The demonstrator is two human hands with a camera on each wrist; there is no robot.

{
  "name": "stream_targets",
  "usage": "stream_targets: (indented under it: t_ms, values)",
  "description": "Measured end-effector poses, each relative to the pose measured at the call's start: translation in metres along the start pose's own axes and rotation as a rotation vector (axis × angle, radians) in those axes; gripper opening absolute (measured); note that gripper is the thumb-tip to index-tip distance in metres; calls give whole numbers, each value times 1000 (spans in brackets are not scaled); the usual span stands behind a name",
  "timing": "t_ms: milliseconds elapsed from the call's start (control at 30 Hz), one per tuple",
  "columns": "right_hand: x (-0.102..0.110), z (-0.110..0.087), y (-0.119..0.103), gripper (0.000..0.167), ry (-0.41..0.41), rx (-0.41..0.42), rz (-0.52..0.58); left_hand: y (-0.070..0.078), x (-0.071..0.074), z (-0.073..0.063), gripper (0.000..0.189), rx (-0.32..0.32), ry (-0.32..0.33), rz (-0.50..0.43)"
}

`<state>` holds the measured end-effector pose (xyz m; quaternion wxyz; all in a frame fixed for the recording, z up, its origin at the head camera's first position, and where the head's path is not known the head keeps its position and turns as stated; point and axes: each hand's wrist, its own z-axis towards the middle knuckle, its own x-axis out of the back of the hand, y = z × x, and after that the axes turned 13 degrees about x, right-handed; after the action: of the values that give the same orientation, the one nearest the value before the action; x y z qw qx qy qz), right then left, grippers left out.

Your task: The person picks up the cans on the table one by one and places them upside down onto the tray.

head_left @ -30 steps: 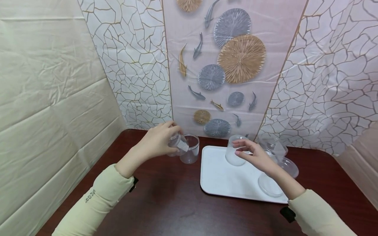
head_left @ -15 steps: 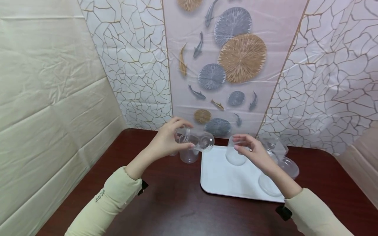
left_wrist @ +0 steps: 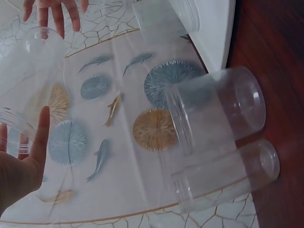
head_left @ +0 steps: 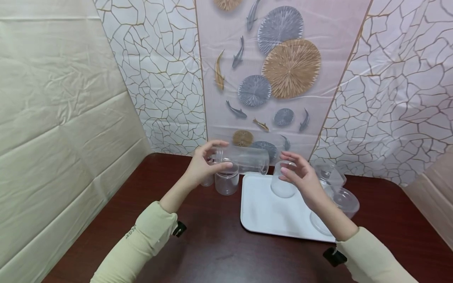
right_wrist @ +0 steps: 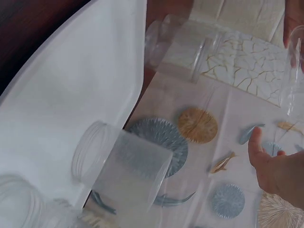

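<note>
My left hand (head_left: pixel 201 167) grips a tall clear plastic jar (head_left: pixel 249 157) around its threaded mouth, fingers above and thumb below. The jar lies sideways in the air, base toward the right. Below it stands a wide clear jar (head_left: pixel 227 184), with a narrower clear jar (left_wrist: pixel 228 175) beside it, partly hidden by my left hand in the head view. My right hand (head_left: pixel 306 181) is raised with loosely bent fingers, holding nothing. It overlaps a frosted-looking jar (right_wrist: pixel 128 164) that stands mouth down on the white tray (head_left: pixel 265 214).
Several more clear containers (head_left: pixel 347 202) crowd the tray's right side, partly behind my right forearm. The tray rests on a dark red table (head_left: pixel 198 243). A patterned cloth wall (head_left: pixel 170 86) rises right behind the table's far edge.
My left hand has lifted the tall jar and swung it rightward, from tilted beside the wide jar to level above it. My right hand has shifted slightly, its fingers rising a little.
</note>
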<state>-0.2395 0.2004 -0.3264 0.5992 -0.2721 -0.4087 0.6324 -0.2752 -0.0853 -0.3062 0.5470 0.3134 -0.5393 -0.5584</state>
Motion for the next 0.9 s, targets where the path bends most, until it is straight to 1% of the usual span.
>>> stream_targets:
  t_ms: [167, 233, 333, 433, 567, 667, 767, 900]
  values:
    - [-3, -2, -6, 44, 6, 24, 139, -2, -8, 1, 49, 2, -71, -128]
    - [-5, -2, -7, 43, -3, 45, 181, -3, -11, 1, 49, 1, -84, -162]
    - [-7, -2, -9, 44, -19, 57, 199, -4, -16, 2, 50, 8, -112, -223]
    - [-11, -2, -13, 47, -22, 33, 194, -6, -21, 3, 52, 6, -134, -266]
    - [-13, -2, -18, 52, -30, -23, 159, -9, -27, 5, 60, -18, -152, -291]
    - [-13, -2, -19, 55, -42, -33, 152, -8, -32, 5, 58, -29, -161, -297]
    - [-14, -2, -18, 56, -52, 5, 190, -6, -35, 3, 54, -32, -161, -298]
    - [-17, -2, -16, 56, -68, 88, 236, -7, -38, 2, 56, -46, -163, -305]
